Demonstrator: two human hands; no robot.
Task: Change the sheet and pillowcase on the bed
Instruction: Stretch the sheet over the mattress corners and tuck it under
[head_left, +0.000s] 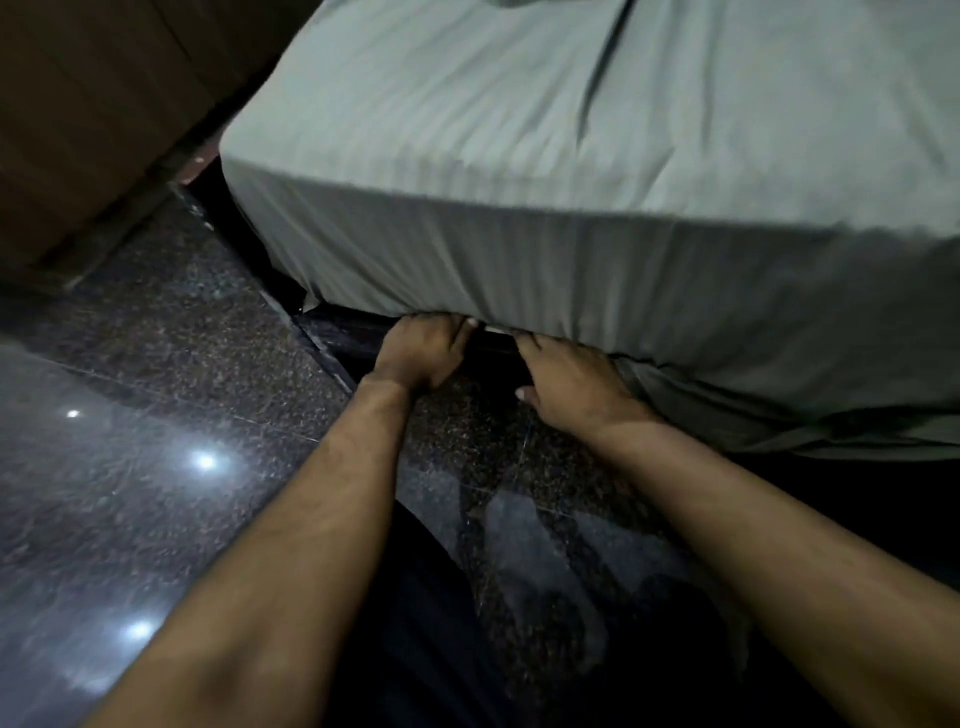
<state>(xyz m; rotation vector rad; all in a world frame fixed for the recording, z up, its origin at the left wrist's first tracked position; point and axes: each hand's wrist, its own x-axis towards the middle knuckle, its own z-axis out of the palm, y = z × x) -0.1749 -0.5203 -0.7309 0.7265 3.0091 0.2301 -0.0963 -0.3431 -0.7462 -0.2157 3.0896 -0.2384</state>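
Head view of a bed corner seen from above. A pale grey-green sheet (597, 156) covers the top of the mattress and drops over its near side, where faint lengthwise stripes show in the weave; its lower hem runs along the bottom edge of the mattress, directly above a dark bed frame (353, 332). The left hand (421, 353) meets that hem near the corner, its fingers curled up under the mattress edge with the cloth over the fingertips, so that they appear to grip or tuck the hem; the tips themselves are hidden. The right hand (571, 384) lies just beside it, fingers extended fairly straight and slipped beneath the hem, thumb spread outward and free; whether it holds cloth cannot be told. To the right of this hand, loose sheet hangs below the mattress line and bunches toward the floor. The polished dark speckled stone floor (171, 415) opens wide to the left and below, carrying bright reflected light spots. A brown wooden panel (93, 119) stands at upper left, leaving only a narrow dark gap between itself and the left mattress edge. No writing, label or brand mark is legible anywhere.
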